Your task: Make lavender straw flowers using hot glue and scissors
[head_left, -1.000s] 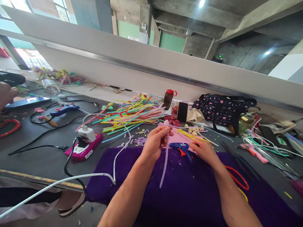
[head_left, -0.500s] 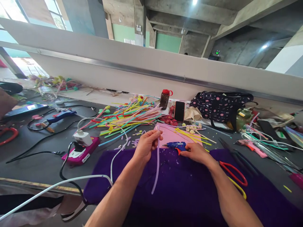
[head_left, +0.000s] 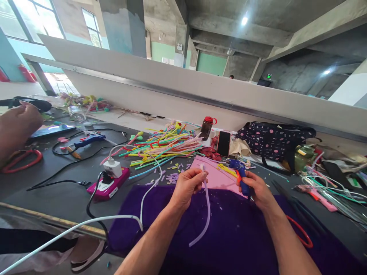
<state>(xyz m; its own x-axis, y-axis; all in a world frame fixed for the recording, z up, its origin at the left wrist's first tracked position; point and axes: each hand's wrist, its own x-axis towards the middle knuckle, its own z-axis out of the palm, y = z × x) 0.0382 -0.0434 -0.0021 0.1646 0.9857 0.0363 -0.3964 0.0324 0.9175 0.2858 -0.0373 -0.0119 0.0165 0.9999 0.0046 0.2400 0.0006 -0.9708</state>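
My left hand (head_left: 189,185) pinches a lilac fuzzy stem, like a pipe cleaner (head_left: 208,214), near its top. A small pale tuft shows above the fingertips, and the stem's long end hangs down in a curve over a dark purple cloth (head_left: 229,233). In my right hand (head_left: 256,188) is a blue glue gun (head_left: 243,185) with an orange trigger, held by its handle, nozzle toward the upper left. It is apart from the stem. Beneath and behind both hands lies a pink sheet (head_left: 213,175), with yellow stems (head_left: 228,169) on it.
Lilac cut pieces (head_left: 173,178) lie left of the sheet, before a heap of coloured stems (head_left: 169,147). A magenta power strip (head_left: 117,187) trails cords. Behind stand a bottle (head_left: 207,129), a phone (head_left: 223,143) and a patterned bag (head_left: 275,141). Another person's hand (head_left: 21,126) is at left.
My right hand has turned the glue gun from pointing left to pointing up, farther from my left hand. The left hand still holds the stem. Another person's hand has come into view at left.
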